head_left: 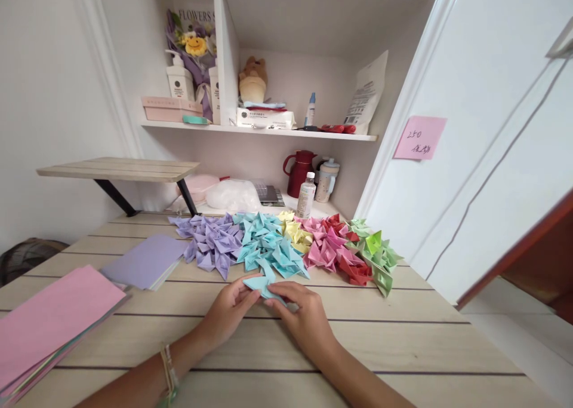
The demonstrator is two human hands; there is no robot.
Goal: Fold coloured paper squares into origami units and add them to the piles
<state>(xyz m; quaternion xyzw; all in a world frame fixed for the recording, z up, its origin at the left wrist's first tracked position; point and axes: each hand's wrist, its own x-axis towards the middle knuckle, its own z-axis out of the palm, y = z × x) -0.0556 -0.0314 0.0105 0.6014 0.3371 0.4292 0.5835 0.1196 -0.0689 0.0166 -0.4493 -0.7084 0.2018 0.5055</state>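
Observation:
Between my two hands, low over the slatted table, is a light blue folded paper piece (pixel 258 285), an origami bird by its shape. My left hand (pixel 233 303) pinches its left side between thumb and fingers. On the other side my right hand (pixel 303 306) has its thumb and fingertips pressed on the right part of the fold. Just beyond lies a heap of blue folded papers (pixel 268 244), with purple folded papers (pixel 215 241) to its left. Yellow (pixel 296 233), pink (pixel 325 247), red (pixel 356 269) and green folded papers (pixel 379 258) continue to the right.
Stacks of purple sheets (pixel 145 258) and pink sheets (pixel 54 324) lie at the left. A small raised stand (pixel 119 169) is behind them. At the back stand a bottle (pixel 307 198), a red jug (pixel 301 172) and a tumbler (pixel 327 181), below shelves (pixel 268 130).

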